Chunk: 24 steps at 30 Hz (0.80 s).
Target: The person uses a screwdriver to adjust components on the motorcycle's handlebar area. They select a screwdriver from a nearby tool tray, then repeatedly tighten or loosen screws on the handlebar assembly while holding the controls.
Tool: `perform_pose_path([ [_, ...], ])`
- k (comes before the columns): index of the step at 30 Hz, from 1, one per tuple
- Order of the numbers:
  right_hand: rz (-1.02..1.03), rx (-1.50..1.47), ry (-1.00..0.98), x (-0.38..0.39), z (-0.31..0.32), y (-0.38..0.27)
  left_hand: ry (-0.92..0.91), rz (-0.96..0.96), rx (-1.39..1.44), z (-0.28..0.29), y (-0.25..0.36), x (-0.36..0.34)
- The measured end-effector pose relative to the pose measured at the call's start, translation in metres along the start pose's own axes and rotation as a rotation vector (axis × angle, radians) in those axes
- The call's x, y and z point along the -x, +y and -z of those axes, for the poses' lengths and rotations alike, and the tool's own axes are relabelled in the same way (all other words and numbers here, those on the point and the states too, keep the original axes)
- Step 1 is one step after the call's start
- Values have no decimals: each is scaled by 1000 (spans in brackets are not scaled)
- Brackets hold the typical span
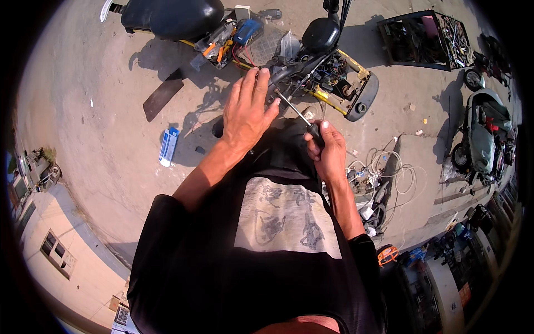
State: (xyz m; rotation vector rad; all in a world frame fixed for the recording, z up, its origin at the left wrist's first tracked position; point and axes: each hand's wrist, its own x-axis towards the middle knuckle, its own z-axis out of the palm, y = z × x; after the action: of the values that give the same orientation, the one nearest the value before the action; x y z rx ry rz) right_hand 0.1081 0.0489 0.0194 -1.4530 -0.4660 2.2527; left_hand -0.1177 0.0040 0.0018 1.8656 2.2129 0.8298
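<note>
My right hand (328,149) is wrapped round the dark handle of a screwdriver (295,108). Its bright shaft slants up and left to the handlebar area of a partly stripped scooter (319,94) with a yellow frame. Whether the tip sits in a screw is too small to tell. My left hand (245,111) lies beside that tip, fingers stretched upward and thumb out toward the shaft. It grips nothing that I can see; what lies under the palm is hidden. Exposed wiring (332,73) and a round black part (321,34) are just beyond the hands.
A black seat (186,19) is at the upper left, near a blue device (247,30) and orange-handled tools (220,51). On the ground lie a dark board (163,96), a blue-and-white box (168,147) and pale coiled cable (411,179). A scrap crate (417,42) and another scooter (483,133) stand right.
</note>
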Motion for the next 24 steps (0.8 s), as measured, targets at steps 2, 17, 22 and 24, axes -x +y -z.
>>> perform_pose_path([
  [2, 185, -13, -3, 5, -6, 13, -10, 4, 5, 0, 2, 1],
  [17, 495, 498, 24, -7, 5, 33, -58, 23, -69, 0, 6, 3],
  [22, 69, 0, -129, -8, 4, 23, -43, -22, -159, -2, 6, 2],
  [24, 172, -164, -119, -10, 2, 34, -35, -32, -169, -2, 7, 0],
])
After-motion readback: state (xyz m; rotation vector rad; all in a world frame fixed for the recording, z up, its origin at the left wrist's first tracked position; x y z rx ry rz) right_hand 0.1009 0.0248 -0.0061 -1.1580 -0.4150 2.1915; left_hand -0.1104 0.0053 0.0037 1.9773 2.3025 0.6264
